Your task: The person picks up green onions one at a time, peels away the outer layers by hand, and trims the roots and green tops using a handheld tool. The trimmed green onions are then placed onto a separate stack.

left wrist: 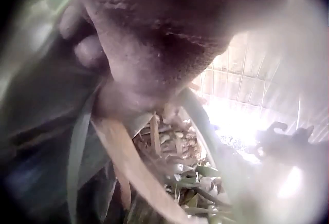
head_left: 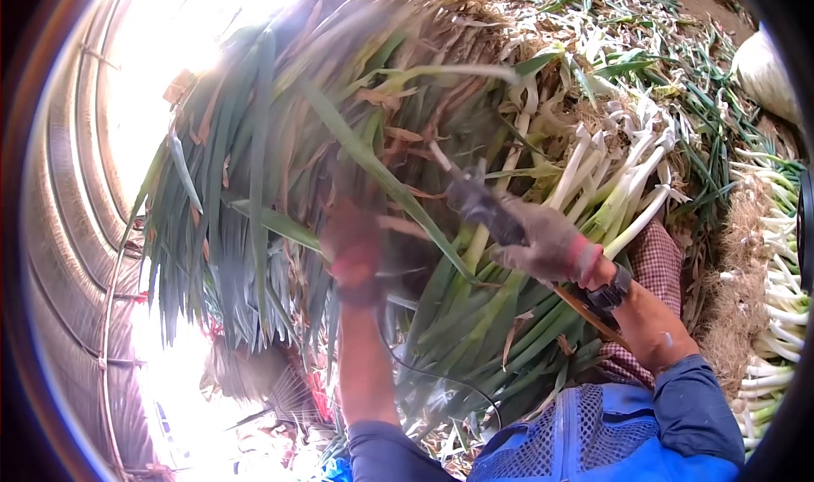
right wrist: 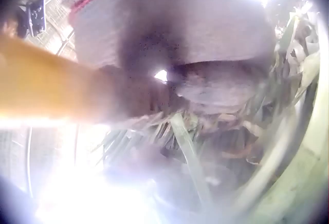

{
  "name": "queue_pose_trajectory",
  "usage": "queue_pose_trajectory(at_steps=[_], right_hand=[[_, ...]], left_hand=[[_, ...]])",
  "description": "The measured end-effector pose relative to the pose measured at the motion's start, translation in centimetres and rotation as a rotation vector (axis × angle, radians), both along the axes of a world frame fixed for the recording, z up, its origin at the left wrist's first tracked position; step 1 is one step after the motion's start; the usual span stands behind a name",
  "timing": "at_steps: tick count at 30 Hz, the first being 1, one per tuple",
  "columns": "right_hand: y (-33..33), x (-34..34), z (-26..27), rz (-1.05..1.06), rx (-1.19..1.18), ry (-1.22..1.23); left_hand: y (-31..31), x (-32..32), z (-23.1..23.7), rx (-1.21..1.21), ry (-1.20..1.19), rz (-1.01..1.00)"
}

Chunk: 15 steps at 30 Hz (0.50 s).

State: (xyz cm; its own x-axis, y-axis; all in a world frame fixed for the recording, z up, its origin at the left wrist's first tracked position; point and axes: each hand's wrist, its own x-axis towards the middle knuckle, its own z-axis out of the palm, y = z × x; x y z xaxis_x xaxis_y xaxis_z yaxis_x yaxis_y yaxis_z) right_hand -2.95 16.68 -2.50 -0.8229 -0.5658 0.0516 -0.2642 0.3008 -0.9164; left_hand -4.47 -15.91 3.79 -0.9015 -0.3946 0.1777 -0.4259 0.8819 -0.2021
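In the head view my gloved left hand [head_left: 352, 245], blurred, is among long green leaves [head_left: 263, 134]. The left wrist view shows its curled glove [left wrist: 154, 44] close up, gripping leaves, with a dry tan leaf [left wrist: 133, 167] hanging below the fingers. My gloved right hand [head_left: 543, 236] grips a wooden stick [head_left: 589, 317], which slants down toward the blue vest. The right wrist view shows that stick [right wrist: 51, 85] as a blurred yellow-brown bar beside the glove [right wrist: 216, 34]. White-stemmed green onions [head_left: 627, 189] lie beside and beneath the right hand.
A large leafy heap fills the upper middle. Rooted onions [head_left: 776, 312] lie in a row at the far right, below a pale rounded bundle [head_left: 767, 75]. A thin black cable [head_left: 449, 378] curves below the hands. A ribbed wall [head_left: 72, 228] stands left.
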Motion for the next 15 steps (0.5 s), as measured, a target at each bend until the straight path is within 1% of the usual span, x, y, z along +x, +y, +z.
queue_pose_trajectory(at_steps=[1,2,3,4,5,7,8,9,10,11,13,14,15], right_hand=[[-0.1,0.0,-0.1,0.056,-0.025,-0.024],[-0.6,0.6,-0.6,0.048,-0.085,0.028],[-0.9,0.5,-0.9,0.047,-0.085,0.024],[-1.4,0.4,-1.1,-0.002,-0.082,0.036],[-1.7,0.3,-1.0,-0.049,-0.079,0.049],[-2.0,0.4,-0.3,-0.040,-0.061,0.011],[-2.3,0.6,-0.1,0.031,-0.057,0.025],[-2.7,0.8,0.1,0.103,-0.051,0.041],[-3.3,0.5,0.4,0.071,-0.062,0.030],[-4.0,-0.1,0.2,0.073,-0.059,0.028],[-5.3,-1.6,-0.4,-0.015,0.001,0.066],[-5.8,-1.8,0.1,-0.017,0.001,0.069],[-6.1,-1.9,0.6,0.004,0.010,0.082]], left_hand=[[-0.3,0.4,0.5,0.039,0.030,-0.017],[-0.6,0.7,0.9,0.038,0.027,-0.019],[-0.9,1.0,1.2,0.064,0.000,0.007],[-1.0,1.4,1.4,0.090,-0.027,0.036],[-1.3,1.9,1.0,0.090,-0.029,0.038],[-2.0,2.8,-0.1,0.193,0.020,-0.010],[-2.3,3.3,-0.6,0.190,0.017,-0.011],[-2.3,3.8,-1.4,0.191,0.074,-0.047],[-2.0,4.3,-2.0,0.195,0.130,-0.082],[-1.1,4.7,-2.1,0.198,0.129,-0.079],[1.0,5.5,-1.8,0.167,0.347,-0.137],[1.9,5.4,-1.3,0.167,0.350,-0.139],[2.9,5.4,-0.9,0.244,0.376,-0.155]])
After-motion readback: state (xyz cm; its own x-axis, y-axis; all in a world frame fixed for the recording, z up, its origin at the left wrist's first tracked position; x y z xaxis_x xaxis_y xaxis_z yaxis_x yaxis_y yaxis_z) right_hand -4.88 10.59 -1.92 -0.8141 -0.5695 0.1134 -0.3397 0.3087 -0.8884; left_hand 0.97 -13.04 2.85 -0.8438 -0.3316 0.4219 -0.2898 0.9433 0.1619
